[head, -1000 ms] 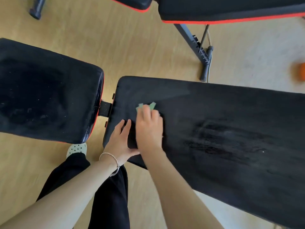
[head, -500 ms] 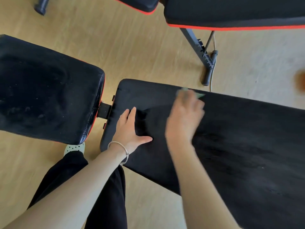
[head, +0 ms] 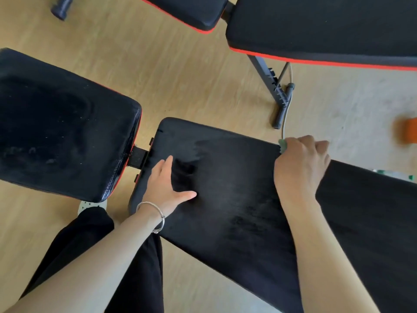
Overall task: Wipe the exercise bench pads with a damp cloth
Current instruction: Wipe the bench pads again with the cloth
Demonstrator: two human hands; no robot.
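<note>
The long black back pad [head: 237, 199] runs from centre to lower right, with damp streaks on its surface. A black seat pad [head: 63, 136] with red trim lies to its left, joined by a metal bracket [head: 138, 155]. My left hand [head: 168, 186] rests flat on the back pad's left end, fingers spread, a bracelet on the wrist. My right hand [head: 301, 163] is at the pad's far edge, closed on a green cloth [head: 282, 144] of which only a small corner shows.
A second bench [head: 316, 28] with red-trimmed pads stands at the top, its dark metal leg [head: 268, 86] reaching the wooden floor. An orange object [head: 407, 133] lies at the right edge. My black trouser leg [head: 90, 256] and a white shoe [head: 90, 205] are below.
My right hand has swept the cloth from the pad's left end rightward and up to its far edge. My left hand has stayed pressed on the left end.
</note>
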